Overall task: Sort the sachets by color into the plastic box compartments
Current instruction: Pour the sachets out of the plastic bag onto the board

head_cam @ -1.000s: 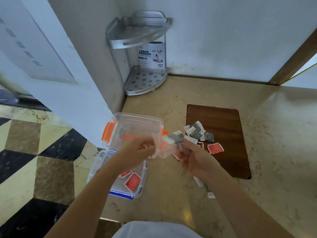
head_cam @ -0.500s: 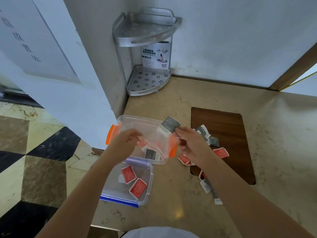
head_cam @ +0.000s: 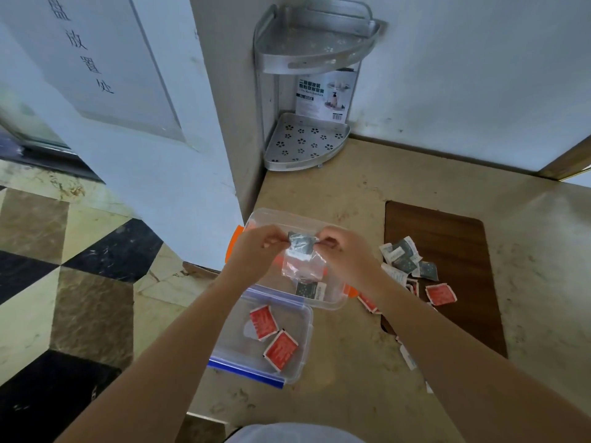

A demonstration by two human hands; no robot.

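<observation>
Beige marble surface is carrying everything here. Nearest, a clear box with a blue edge is holding two red sachets. Just beyond, both hands are hovering over the orange-latched clear box, where one grey sachet is lying. Left hand and right hand are each pinching a top corner of a small clear bag, fingers clamped on it, a dark sachet showing at its mouth. To the right, loose grey and red sachets are sitting on a wooden board. Farthest back, a metal corner rack is standing against the wall.
</observation>
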